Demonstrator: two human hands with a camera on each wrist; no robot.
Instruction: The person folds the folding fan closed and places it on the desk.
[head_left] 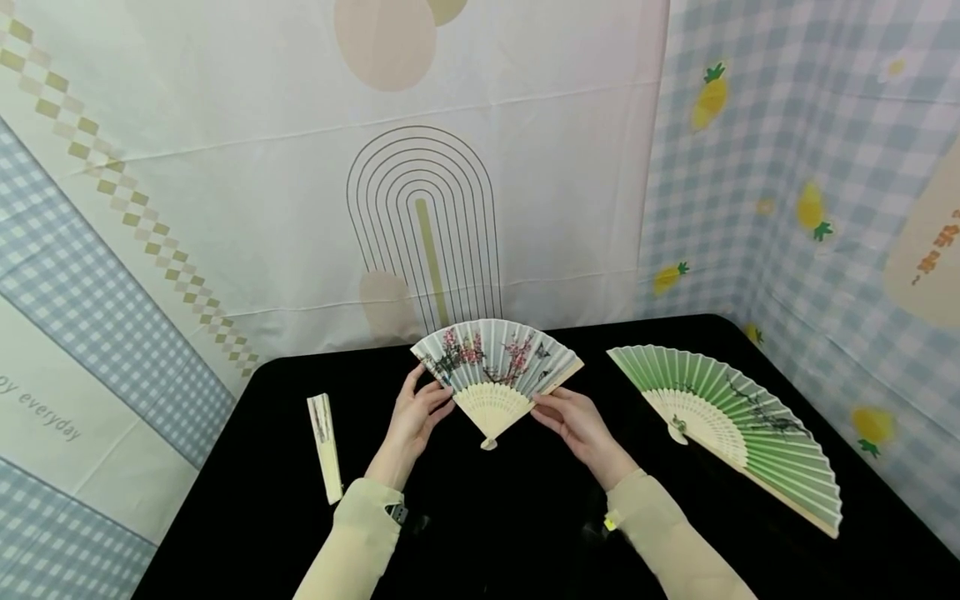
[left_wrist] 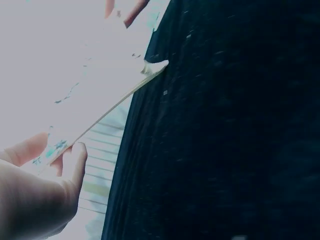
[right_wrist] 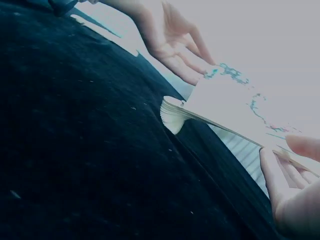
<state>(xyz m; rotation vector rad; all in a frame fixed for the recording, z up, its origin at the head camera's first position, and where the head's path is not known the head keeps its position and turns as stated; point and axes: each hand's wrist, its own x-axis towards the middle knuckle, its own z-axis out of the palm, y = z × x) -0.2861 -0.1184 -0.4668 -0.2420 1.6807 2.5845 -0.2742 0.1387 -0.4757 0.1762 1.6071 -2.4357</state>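
A spread folding fan, pale grey with pink blossoms and cream ribs, is held up between both hands over the black table. My left hand pinches its left edge, thumb on one side and fingers on the other, as the left wrist view shows with the hand. On the opposite edge, my right hand pinches the outer rib; the right wrist view shows this hand at the near side of the fan. The fan's pivot end points down toward me.
To the left lies a closed folding fan. An open green fan with dark branches rests at the right. The black table backs onto a white patterned cloth, with a blue checked cloth at the right.
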